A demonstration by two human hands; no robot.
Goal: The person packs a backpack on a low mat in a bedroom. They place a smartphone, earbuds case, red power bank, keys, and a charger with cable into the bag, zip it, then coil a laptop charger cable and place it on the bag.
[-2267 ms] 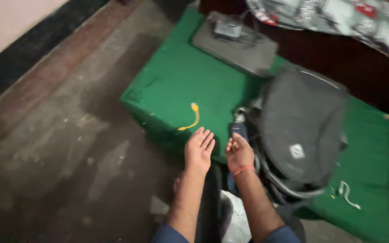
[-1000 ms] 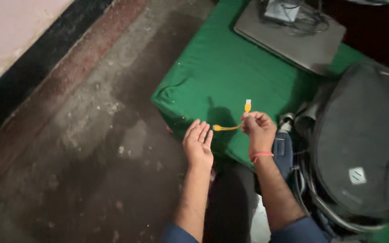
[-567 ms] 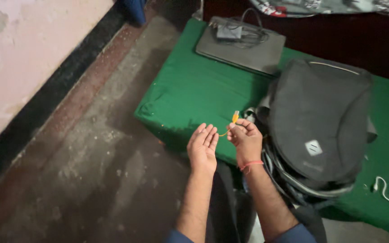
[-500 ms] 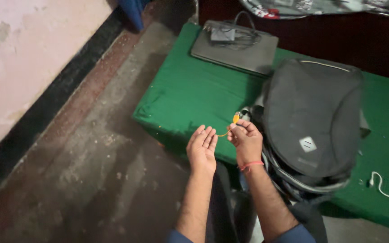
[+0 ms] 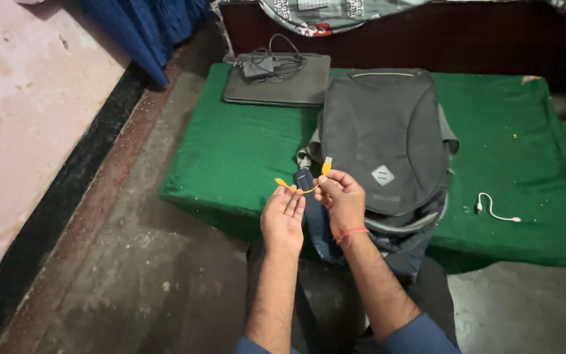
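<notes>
Since half a second earlier your view had tipped so that the whole green mat came into sight, while your hands barely changed their pose at the centre of the frame. Your right hand (image 5: 340, 196) was closed in a pinch on a short orange cable (image 5: 309, 182), thumb and fingertips grasping it near its upper end, where a pale plug stood up just above your knuckles. From there the cable bent down and to the left, and its other end reached the fingertips of your left hand (image 5: 283, 216). That hand was released, palm up and fingers loosely spread, touching or just under the cable's free end; you could not tell from this view which. A red thread band (image 5: 350, 232) circled your right wrist. Right behind your hands, in the middle of the frame, a grey backpack (image 5: 388, 131) lay flat on the green mat (image 5: 230, 151), with its lower edge and straps hanging over the mat's near side beside your right forearm. Toward the upper left of the mat sat a grey laptop (image 5: 289, 85) with a black charger (image 5: 260, 65) and its coiled cord on top. At the lower right of the mat, well apart from your hands, lay a short white cable (image 5: 492, 208). Bare dark floor (image 5: 132, 275) filled the lower left, and a blue curtain (image 5: 145, 29) hung at the upper left by the pink wall (image 5: 27, 111).
</notes>
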